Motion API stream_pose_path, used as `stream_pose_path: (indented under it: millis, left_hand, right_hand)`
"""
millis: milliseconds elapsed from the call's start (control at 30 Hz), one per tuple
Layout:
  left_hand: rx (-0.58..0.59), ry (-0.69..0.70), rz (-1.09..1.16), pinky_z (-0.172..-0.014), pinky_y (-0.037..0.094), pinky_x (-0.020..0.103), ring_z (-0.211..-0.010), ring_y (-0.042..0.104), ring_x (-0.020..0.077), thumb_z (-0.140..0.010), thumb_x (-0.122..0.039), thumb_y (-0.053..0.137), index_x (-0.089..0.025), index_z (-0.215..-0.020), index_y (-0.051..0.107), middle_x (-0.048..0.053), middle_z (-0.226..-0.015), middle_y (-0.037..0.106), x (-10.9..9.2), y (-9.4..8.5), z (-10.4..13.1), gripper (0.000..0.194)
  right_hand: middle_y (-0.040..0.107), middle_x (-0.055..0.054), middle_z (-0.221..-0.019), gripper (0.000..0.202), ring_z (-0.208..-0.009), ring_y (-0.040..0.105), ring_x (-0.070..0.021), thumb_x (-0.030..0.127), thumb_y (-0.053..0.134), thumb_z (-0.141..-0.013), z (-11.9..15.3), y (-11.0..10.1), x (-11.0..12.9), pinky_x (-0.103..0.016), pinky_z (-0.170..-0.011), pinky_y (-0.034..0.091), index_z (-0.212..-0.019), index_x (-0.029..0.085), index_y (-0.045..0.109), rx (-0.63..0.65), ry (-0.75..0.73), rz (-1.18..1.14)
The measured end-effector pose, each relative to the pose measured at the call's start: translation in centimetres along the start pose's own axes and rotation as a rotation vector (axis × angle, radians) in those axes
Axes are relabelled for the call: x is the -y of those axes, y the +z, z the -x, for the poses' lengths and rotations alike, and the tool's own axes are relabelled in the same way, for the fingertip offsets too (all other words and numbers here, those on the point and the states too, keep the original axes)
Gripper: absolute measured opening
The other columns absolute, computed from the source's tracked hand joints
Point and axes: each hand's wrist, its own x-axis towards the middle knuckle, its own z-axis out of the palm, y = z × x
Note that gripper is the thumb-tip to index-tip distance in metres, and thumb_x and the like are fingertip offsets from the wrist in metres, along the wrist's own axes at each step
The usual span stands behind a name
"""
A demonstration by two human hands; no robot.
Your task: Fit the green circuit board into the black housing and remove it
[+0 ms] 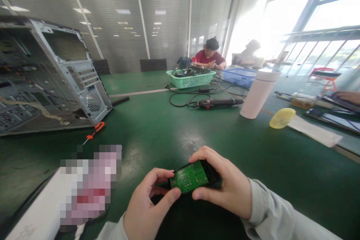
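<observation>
A small green circuit board (189, 176) faces up between my two hands, low over the table's near side. My left hand (154, 198) pinches its left end, with the thumb at the lower corner and fingers at the upper one. From the other side my right hand (222, 183) grips the right end, index finger along the top edge and thumb below. A black part (212, 172), perhaps a casing, shows under the right fingers at the board's right end. The underside of the board is hidden.
An opened computer case (92, 101) stands at left, an orange-handled screwdriver (97, 129) beside it. Ahead lie a corded black electric screwdriver (216, 103), a green basket of cables (191, 80), a blue basket (239, 77) and a pink tumbler (258, 93). Two people sit beyond.
</observation>
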Motion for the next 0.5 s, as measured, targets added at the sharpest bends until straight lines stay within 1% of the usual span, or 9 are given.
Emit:
stream_pose_path:
  millis: [67,100,167,233,333,433,500]
  left_hand:
    - [0.023,-0.013,-0.003,-0.073,0.056,0.036,-0.083,0.068,0.0246,-0.072,-0.031,0.067,-0.019,-0.089,0.064,0.007,-0.089,0.068,0.2,-0.1,0.0,0.022]
    - [0.027,0.001,-0.002,-0.074,0.056,0.035,-0.085,0.068,0.0246,-0.074,-0.032,0.066,-0.019,-0.090,0.064,0.007,-0.093,0.068,0.3,-0.2,0.1,0.021]
    - [0.016,0.056,0.015,-0.079,0.055,0.034,-0.096,0.066,0.0248,-0.078,-0.033,0.064,-0.021,-0.091,0.063,0.008,-0.106,0.066,0.5,-0.2,0.2,0.018]
    - [0.010,0.098,0.041,-0.083,0.053,0.032,-0.102,0.063,0.0240,-0.082,-0.033,0.061,-0.022,-0.093,0.062,0.008,-0.113,0.064,0.6,-0.3,0.4,0.016]
    - [-0.003,0.101,0.043,-0.084,0.051,0.030,-0.096,0.064,0.0212,-0.085,-0.036,0.058,-0.022,-0.097,0.061,0.006,-0.105,0.067,0.6,-0.3,0.6,0.018]
    - [-0.059,0.115,0.008,-0.081,0.050,0.027,-0.093,0.063,0.0202,-0.085,-0.039,0.058,-0.023,-0.094,0.061,0.003,-0.095,0.067,0.7,-0.4,0.7,0.018]
    - [-0.067,0.126,-0.020,-0.079,0.050,0.027,-0.091,0.063,0.0203,-0.085,-0.041,0.057,-0.023,-0.095,0.062,0.003,-0.091,0.066,0.7,-0.5,0.8,0.020]
  right_hand:
    - [0.054,-0.001,-0.092,0.039,-0.080,0.051,-0.0125,0.040,0.071,-0.073,0.0,0.0,0.0,-0.026,-0.070,0.041,-0.102,0.021,0.053,-0.010,0.041,0.008]
    - [0.055,-0.001,-0.092,0.038,-0.080,0.052,-0.0123,0.039,0.070,-0.073,0.0,0.0,0.1,-0.026,-0.071,0.041,-0.101,0.021,0.053,-0.022,0.062,0.007]
    - [0.056,0.000,-0.093,0.039,-0.082,0.053,-0.0126,0.038,0.070,-0.073,0.0,0.1,0.4,-0.026,-0.072,0.041,-0.102,0.021,0.052,-0.045,0.104,-0.003]
    - [0.057,0.000,-0.094,0.040,-0.084,0.054,-0.0132,0.037,0.069,-0.072,0.0,0.1,0.6,-0.027,-0.075,0.042,-0.104,0.021,0.052,-0.056,0.141,-0.020]
    - [0.059,0.000,-0.090,0.040,-0.082,0.055,-0.0131,0.038,0.069,-0.071,-0.1,0.0,1.0,-0.027,-0.075,0.042,-0.102,0.020,0.052,-0.065,0.190,-0.051]
    - [0.058,0.002,-0.083,0.036,-0.074,0.053,-0.0118,0.039,0.067,-0.072,-0.2,-0.2,1.3,-0.026,-0.071,0.042,-0.099,0.019,0.052,-0.077,0.237,-0.099]
    - [0.057,0.002,-0.080,0.033,-0.071,0.052,-0.0111,0.038,0.066,-0.072,-0.3,-0.3,1.5,-0.025,-0.068,0.041,-0.095,0.019,0.053,-0.070,0.253,-0.123]
